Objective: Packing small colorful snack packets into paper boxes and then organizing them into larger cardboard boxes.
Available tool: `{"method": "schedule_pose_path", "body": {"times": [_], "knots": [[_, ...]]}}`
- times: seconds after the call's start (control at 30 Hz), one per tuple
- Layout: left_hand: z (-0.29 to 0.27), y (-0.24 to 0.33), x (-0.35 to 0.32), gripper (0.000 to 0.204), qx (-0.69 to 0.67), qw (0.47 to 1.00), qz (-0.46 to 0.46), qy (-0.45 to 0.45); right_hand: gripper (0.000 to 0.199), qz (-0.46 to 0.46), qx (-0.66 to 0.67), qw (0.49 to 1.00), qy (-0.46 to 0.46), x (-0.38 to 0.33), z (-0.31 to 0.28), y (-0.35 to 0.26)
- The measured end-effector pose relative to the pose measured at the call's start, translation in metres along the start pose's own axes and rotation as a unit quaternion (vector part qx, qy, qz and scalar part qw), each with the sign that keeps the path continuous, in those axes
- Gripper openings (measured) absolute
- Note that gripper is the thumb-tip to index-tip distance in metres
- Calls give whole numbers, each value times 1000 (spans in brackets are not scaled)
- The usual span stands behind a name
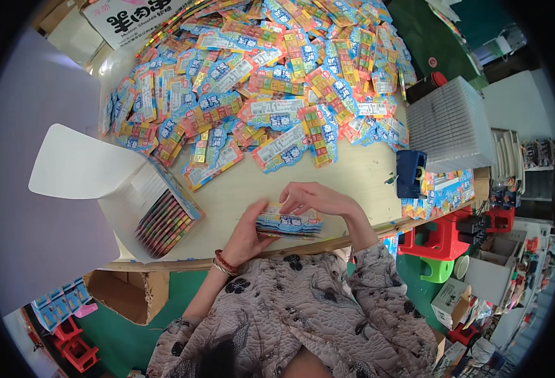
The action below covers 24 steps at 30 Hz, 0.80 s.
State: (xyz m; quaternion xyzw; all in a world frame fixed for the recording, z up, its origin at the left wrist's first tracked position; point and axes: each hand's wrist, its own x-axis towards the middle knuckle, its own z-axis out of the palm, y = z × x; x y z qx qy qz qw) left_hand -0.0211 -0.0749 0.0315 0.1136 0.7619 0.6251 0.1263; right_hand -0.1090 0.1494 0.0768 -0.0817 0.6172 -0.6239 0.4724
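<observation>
head view: a small stack of flat candy packets (288, 225) lies at the near edge of the desk (353, 176), between both hands. the left hand (247, 234) cups the stack's left end, its grip pressed against the side with the thumb on top. the right hand (318, 198) arches over the top, fingers (290, 205) curled down onto the upper packet, so that grip looks pinched on the stack as well. to do this squaring-up well, i judge the two hands should press the ends evenly and tap the long edge on the desk, keeping the packets flush so none slides out.

also in the head view: an open white carton (135, 201) sits to the left, near the left hand, already holding a row of packets (164, 223) standing on edge. a big loose heap of the same colourful packets (271, 82) covers the far half of the desk, well apart from the hands. on the right stand a dark blue dispenser-like thing (411, 173) and a stack of clear trays (450, 126). the carton's raised flap (82, 165) could catch the stack on the way in, i think.
</observation>
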Motion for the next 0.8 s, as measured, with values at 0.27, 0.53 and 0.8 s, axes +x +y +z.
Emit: {"method": "schedule_pose_path", "body": {"times": [0.27, 0.53, 0.8], "knots": [[-16, 6, 24, 58, 181, 970, 146, -73, 52, -193, -683, 646, 281, 44, -36, -9], [-24, 11, 11, 53, 152, 981, 95, -69, 52, -155, -783, 581, 156, 62, -41, -9], [-22, 5, 11, 56, 183, 980, 82, 22, 52, -224, -840, 486, 85, 62, -66, 4]]}}
